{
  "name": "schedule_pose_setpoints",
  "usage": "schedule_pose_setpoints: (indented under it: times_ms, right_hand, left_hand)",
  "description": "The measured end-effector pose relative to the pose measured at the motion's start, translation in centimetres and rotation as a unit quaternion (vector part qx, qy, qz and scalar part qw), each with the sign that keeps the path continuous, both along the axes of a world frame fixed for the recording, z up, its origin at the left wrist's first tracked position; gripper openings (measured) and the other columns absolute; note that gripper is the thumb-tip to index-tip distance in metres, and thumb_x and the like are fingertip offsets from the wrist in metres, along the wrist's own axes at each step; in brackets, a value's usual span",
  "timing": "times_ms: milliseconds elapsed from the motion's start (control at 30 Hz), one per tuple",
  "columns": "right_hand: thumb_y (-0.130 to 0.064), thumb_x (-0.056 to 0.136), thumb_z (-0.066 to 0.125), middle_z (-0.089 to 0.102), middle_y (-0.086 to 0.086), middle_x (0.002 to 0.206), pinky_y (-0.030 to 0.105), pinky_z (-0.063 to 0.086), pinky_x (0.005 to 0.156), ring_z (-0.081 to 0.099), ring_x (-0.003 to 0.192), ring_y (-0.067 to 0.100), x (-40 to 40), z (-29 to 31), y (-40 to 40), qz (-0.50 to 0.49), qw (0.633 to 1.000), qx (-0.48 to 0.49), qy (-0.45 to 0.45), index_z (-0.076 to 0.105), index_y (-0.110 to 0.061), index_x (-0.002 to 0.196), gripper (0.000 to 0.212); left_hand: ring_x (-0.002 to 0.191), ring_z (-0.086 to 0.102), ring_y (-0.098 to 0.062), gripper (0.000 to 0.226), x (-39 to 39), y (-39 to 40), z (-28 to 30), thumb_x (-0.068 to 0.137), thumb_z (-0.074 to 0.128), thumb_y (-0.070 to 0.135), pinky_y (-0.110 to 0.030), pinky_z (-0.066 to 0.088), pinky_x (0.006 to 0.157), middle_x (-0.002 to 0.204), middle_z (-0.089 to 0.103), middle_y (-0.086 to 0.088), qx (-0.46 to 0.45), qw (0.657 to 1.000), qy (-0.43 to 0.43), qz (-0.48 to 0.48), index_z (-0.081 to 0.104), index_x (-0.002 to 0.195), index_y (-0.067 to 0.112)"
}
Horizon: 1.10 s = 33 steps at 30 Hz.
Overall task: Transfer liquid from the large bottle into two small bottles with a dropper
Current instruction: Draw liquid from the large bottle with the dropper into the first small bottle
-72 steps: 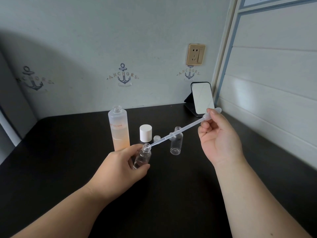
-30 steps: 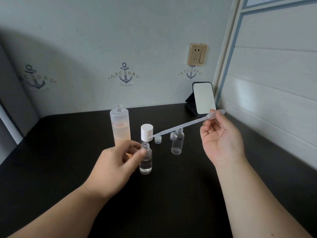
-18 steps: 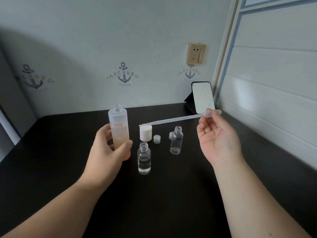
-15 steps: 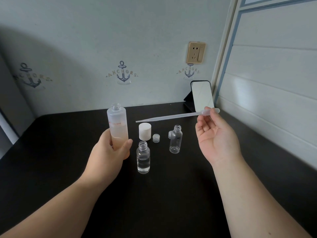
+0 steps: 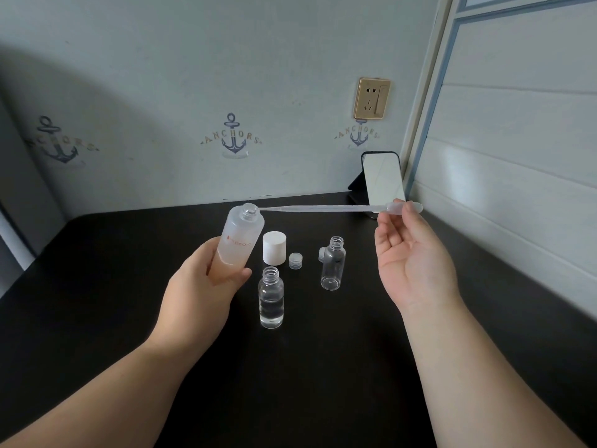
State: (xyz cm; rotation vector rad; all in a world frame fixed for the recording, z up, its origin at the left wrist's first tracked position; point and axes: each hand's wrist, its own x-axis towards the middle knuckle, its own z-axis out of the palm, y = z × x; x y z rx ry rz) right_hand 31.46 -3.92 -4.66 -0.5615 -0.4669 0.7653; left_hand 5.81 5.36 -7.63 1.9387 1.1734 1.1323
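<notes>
The left hand grips the frosted cylindrical large bottle, tilted right; the right hand pinches a translucent plastic dropper at its mouth.

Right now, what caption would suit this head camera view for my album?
Left hand tilts the large bottle while right hand brings the dropper tip to its mouth.

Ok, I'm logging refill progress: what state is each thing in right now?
large bottle: uncapped, tilted, held by left hand
dropper: pinched by right hand, tip at the bottle's mouth
near small bottle: open, upright, partly filled
far small bottle: open, upright, looks empty
white cap: off, on table
</notes>
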Motion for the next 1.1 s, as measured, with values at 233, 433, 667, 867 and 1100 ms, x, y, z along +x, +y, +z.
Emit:
schedule_pose_setpoints:
  times_ms: [233,433,667,867,1100]
  right_hand:
    - [-0.017,0.094,0.066,0.074,0.000,0.085,0.022,0.056,0.070,0.071,0.077,0.013,-0.2,0.4,-0.3,-0.025,0.999,-0.005,-0.023,0.071,-0.010,0.088,0.010]
    - [-0.012,0.093,0.068,0.071,0.001,0.077,0.020,0.052,0.059,0.064,0.063,0.010,0.1,0.4,-0.6,-0.045,0.998,-0.033,-0.010,0.075,-0.014,0.079,0.015]
    - [-0.011,0.085,0.072,0.074,0.002,0.078,0.018,0.051,0.056,0.067,0.062,0.010,-0.4,0.4,-0.5,-0.023,0.996,-0.053,-0.062,0.079,-0.016,0.074,0.014]
    - [-0.010,0.087,0.072,0.077,0.009,0.085,0.020,0.054,0.060,0.071,0.068,0.013,-1.2,0.2,-0.3,0.013,0.991,-0.064,-0.119,0.081,-0.013,0.084,0.010]
    - [-0.008,0.089,0.069,0.077,0.015,0.089,0.023,0.056,0.062,0.072,0.070,0.019,-2.6,0.1,-0.2,0.038,0.975,-0.077,-0.204,0.081,-0.014,0.086,0.013]
  left_hand:
    - [0.094,0.056,-0.003,0.042,-0.2,0.4,-0.7,0.087,0.074,0.032,-0.018,0.039,0.070,0.100,0.059,0.022,0.043,0.998,0.038,0.012,0.052,0.118,0.051]
    - [0.089,0.050,0.000,0.043,-0.4,0.4,-0.6,0.086,0.075,0.024,-0.015,0.036,0.072,0.098,0.054,0.023,0.098,0.992,0.072,0.036,0.059,0.122,0.041]
    - [0.101,0.050,-0.005,0.050,-0.1,0.4,-0.8,0.084,0.077,0.022,-0.018,0.036,0.081,0.110,0.056,0.019,0.096,0.991,0.085,0.031,0.061,0.130,0.034]
    - [0.106,0.051,-0.010,0.052,-0.1,0.4,-0.8,0.083,0.079,0.021,-0.024,0.037,0.087,0.110,0.055,0.019,0.106,0.990,0.092,0.030,0.062,0.131,0.032]
    - [0.109,0.050,-0.013,0.054,0.0,0.2,-0.9,0.081,0.082,0.023,-0.026,0.036,0.090,0.111,0.053,0.018,0.143,0.983,0.113,0.023,0.063,0.132,0.028]
